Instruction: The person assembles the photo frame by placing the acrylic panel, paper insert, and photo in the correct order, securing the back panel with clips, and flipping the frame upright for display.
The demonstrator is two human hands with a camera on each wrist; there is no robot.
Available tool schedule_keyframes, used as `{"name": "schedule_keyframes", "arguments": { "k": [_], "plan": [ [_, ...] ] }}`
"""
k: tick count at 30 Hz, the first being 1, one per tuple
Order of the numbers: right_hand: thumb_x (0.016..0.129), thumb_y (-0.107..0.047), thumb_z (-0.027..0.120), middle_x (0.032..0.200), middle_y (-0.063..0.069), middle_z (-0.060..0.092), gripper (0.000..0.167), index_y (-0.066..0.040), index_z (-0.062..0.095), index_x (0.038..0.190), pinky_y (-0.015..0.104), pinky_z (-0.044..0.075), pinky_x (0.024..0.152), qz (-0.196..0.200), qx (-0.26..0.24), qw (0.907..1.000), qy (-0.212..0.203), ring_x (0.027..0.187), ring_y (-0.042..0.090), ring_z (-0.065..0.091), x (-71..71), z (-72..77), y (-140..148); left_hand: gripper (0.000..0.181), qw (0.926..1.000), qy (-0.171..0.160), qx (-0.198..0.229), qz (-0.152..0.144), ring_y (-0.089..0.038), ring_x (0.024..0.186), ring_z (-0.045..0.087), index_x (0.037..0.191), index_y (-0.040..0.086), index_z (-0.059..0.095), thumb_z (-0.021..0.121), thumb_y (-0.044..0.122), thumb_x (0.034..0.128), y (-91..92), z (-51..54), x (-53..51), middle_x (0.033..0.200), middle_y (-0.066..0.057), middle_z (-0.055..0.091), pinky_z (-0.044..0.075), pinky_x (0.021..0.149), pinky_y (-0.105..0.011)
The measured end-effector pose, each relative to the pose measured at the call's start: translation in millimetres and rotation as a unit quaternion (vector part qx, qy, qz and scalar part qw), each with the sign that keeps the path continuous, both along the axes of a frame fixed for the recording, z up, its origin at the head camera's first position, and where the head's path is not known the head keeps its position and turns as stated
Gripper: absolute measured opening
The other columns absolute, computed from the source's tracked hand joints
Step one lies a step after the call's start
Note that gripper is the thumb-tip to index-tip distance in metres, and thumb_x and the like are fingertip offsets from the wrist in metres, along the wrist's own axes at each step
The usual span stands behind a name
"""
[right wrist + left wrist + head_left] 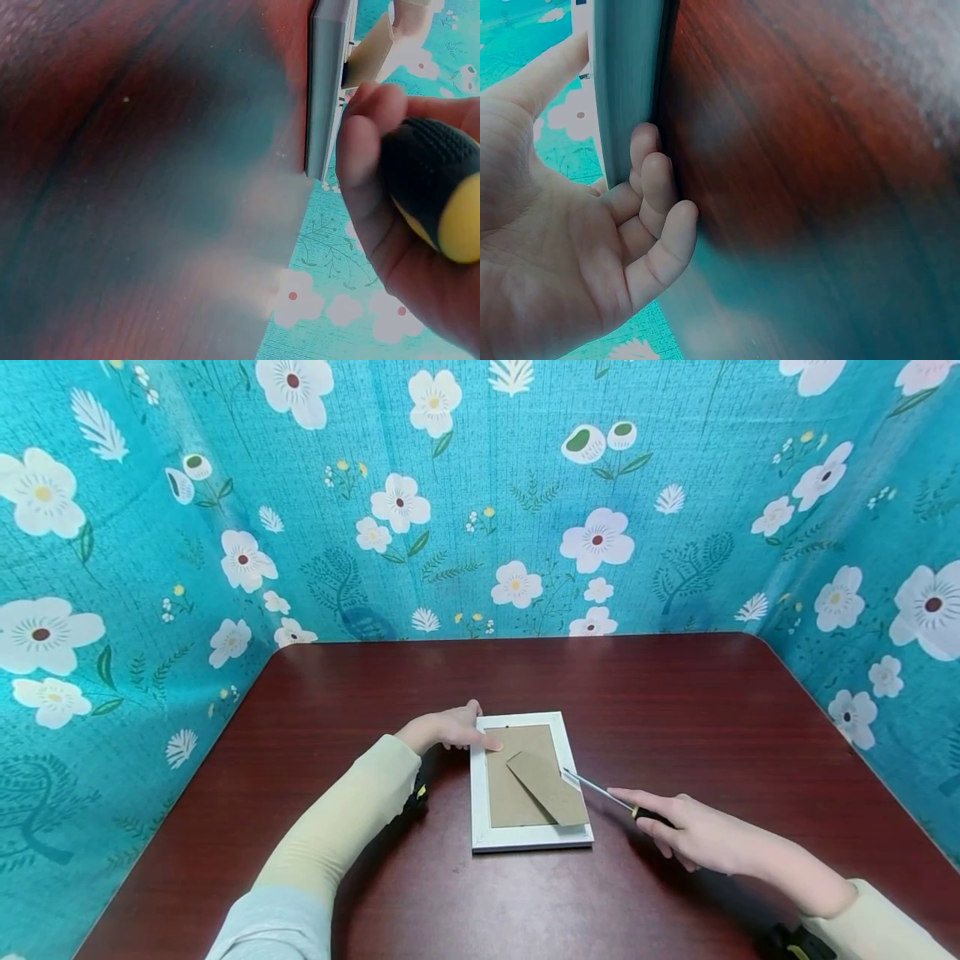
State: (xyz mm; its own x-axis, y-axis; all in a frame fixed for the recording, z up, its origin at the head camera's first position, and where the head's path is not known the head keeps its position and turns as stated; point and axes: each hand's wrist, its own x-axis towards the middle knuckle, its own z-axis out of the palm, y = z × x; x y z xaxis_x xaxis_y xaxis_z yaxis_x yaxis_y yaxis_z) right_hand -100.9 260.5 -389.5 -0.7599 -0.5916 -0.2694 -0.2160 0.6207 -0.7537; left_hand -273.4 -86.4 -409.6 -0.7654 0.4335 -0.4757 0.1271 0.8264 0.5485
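A white picture frame (480, 793) lies back side up on the table, its brown backing board (502, 806) showing and a stand flap (551, 785) angled across it. My left hand (452, 728) holds the frame's upper left edge, thumb over the backing, fingers along the outer side. In the left wrist view, those fingers (657, 180) curl against the frame's side (630, 82). My right hand (697, 831) grips a screwdriver (603, 792) by its black and yellow handle (431, 180); the tip meets the frame's right inner edge, beside the flap.
The dark red wooden table (375, 685) extends around the frame on all sides. Behind it and at both sides hangs a turquoise curtain (465, 502) with white flowers. Black wrist devices sit at both sleeves.
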Motion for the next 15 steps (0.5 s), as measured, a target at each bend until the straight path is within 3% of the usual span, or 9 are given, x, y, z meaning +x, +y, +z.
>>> {"name": "schedule_keyframes", "arguments": {
  "k": [15],
  "plan": [
    [0.103,-0.024,0.049,0.065,0.000,0.056,0.046,-0.022,0.039,0.148,0.029,0.044,0.048,-0.002,0.014,0.9998,0.010,0.041,0.011,0.047,0.7,-0.6,-1.9,0.066,0.9999,-0.005,0.002,0.012,-0.020,0.063,0.051,0.120,0.008,0.037,0.074,0.047,0.0818,1.4,-0.1,1.2,0.079,-0.010,0.054,0.040,0.054,-0.030]
  ]
}}
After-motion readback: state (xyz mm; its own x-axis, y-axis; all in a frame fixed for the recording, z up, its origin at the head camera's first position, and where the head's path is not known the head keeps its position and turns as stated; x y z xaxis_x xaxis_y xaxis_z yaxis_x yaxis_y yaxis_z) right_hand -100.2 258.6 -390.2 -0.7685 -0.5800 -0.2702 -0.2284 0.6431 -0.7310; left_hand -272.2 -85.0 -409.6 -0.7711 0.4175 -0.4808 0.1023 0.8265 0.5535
